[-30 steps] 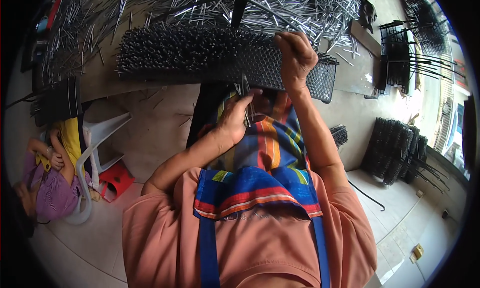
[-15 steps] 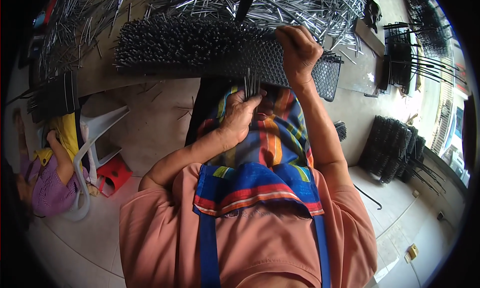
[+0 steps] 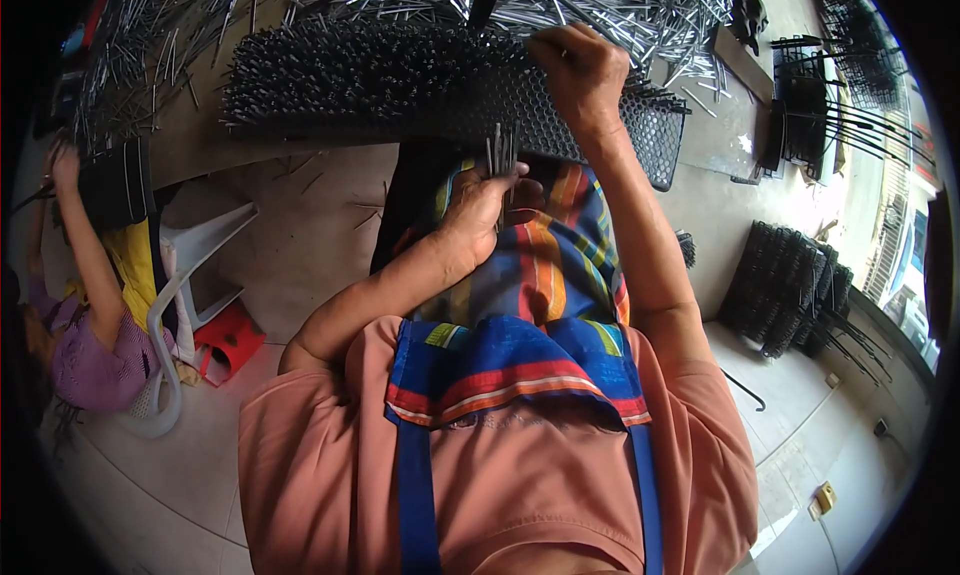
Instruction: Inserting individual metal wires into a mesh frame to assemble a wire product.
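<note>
A long black rack (image 3: 520, 118) with a honeycomb mesh lies in front of me at the table's near edge. Thin dark metal rods (image 3: 350, 75) stand packed upright across its left and middle part; bare mesh shows to the right. My left hand (image 3: 474, 213), closed above my lap, grips a small bundle of metal rods (image 3: 501, 151) pointing up just below the rack's front edge. Over the mesh, beside the last standing rods, is my right hand (image 3: 588, 75). Its fingers are curled together, and whatever they pinch is hidden.
Loose metal rods (image 3: 630, 25) lie heaped across the table behind the rack. At left a co-worker (image 3: 100, 345) sits on a white plastic chair (image 3: 165, 345) near a red container (image 3: 228, 343). Black racks (image 3: 785, 290) stand on the floor at right, by a window.
My right hand has moved up and slightly left over the rack. My left hand stays almost in place, still holding the rods. The co-worker at left has raised an arm toward the table.
</note>
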Action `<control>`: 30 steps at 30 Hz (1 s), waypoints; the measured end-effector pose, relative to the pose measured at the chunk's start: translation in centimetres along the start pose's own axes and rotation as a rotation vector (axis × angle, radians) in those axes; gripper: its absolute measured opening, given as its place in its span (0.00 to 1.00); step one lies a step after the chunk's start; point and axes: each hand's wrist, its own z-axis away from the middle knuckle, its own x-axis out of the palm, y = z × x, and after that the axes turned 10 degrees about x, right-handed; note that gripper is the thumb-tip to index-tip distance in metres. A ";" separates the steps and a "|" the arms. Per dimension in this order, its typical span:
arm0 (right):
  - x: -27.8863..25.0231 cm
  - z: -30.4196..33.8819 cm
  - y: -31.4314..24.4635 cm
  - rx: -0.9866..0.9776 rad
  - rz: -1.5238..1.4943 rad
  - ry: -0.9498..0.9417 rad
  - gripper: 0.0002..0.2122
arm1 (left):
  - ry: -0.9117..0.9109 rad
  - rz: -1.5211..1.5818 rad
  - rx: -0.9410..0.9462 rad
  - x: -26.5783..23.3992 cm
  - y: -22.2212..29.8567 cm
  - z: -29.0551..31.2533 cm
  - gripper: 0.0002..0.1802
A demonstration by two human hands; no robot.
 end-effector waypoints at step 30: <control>-2.7 5.9 1.5 0.938 -0.853 -0.711 0.06 | -0.119 0.086 0.161 2.3 2.3 0.6 0.06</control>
